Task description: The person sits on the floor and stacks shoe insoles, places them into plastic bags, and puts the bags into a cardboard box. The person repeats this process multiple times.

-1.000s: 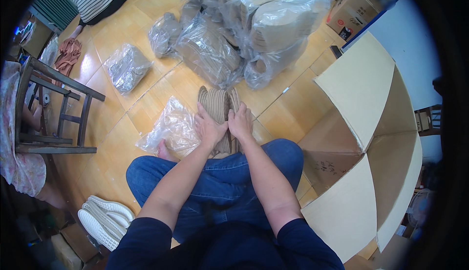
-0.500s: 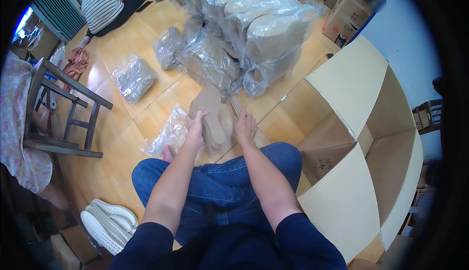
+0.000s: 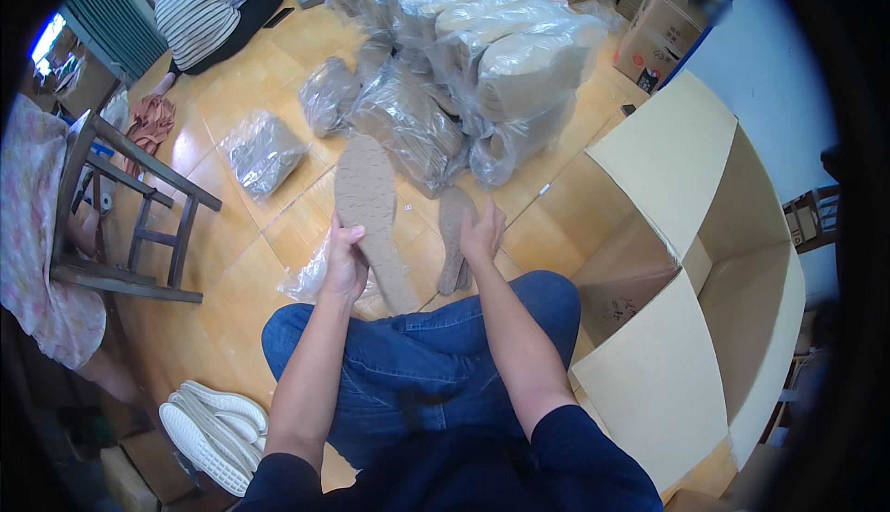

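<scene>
My left hand (image 3: 345,260) is closed around the edge of a long brown insole (image 3: 365,178), thumb on top, with its dimpled face turned up. Whether more insoles lie beneath it cannot be seen. To its right, my right hand (image 3: 483,234) grips a few smaller-looking brown insoles (image 3: 453,234) by their right side, fingers bent and partly hidden. Crumpled clear plastic (image 3: 306,276) lies on the floor beside my left wrist. Just beyond the insoles rests a plastic bag packed with more insoles (image 3: 408,127).
A large open cardboard box (image 3: 640,290) stands at my right. Wrapped insole bundles (image 3: 528,67) are piled ahead, and a separate bagged bundle (image 3: 263,153) lies left of them. White shoe soles (image 3: 209,429) are at lower left, near a wooden stool (image 3: 139,234). Another person (image 3: 199,16) sits far left.
My hands have moved apart. The insole in my left hand has swung up and left, turning its dimpled face into view. The insoles in my right hand now show their flat side.
</scene>
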The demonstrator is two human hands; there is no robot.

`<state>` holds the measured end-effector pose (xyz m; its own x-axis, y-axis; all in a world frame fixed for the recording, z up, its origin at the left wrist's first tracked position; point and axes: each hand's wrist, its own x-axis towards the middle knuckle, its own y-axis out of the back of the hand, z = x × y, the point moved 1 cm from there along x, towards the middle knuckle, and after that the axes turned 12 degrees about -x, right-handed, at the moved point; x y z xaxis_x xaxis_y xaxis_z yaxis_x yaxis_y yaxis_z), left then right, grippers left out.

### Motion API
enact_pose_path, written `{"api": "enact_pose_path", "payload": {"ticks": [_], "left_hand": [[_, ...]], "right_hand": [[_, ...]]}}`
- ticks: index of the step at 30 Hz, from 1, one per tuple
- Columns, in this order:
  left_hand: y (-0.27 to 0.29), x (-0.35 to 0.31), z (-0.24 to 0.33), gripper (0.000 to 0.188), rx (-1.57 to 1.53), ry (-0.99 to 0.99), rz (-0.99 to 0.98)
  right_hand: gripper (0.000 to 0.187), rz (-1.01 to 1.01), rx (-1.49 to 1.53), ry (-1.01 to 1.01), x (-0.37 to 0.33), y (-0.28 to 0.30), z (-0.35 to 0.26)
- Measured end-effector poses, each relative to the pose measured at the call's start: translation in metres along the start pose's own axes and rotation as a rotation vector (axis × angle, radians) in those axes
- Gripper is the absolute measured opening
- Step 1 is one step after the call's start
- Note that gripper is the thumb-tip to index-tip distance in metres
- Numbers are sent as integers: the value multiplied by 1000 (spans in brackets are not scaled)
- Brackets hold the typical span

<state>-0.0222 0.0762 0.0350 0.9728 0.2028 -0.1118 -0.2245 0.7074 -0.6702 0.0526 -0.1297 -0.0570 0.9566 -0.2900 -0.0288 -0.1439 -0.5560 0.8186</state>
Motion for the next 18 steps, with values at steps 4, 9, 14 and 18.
{"api": "enact_pose_path", "payload": {"ticks": [4, 9, 14, 18], "left_hand": [[-8, 1, -17, 84, -115, 116, -46], [-22, -5, -39, 84, 51, 28, -101], [-18, -4, -51, 77, -99, 191, -141], [-16, -8, -55, 70, -149, 219, -134]], "right_hand": [[61, -442, 795, 206, -20, 37, -31], [59, -575, 1102, 282, -56, 63, -50], [56, -611, 1167, 249, -64, 56, -52], [54, -620, 1159, 298, -63, 57, -48]]}}
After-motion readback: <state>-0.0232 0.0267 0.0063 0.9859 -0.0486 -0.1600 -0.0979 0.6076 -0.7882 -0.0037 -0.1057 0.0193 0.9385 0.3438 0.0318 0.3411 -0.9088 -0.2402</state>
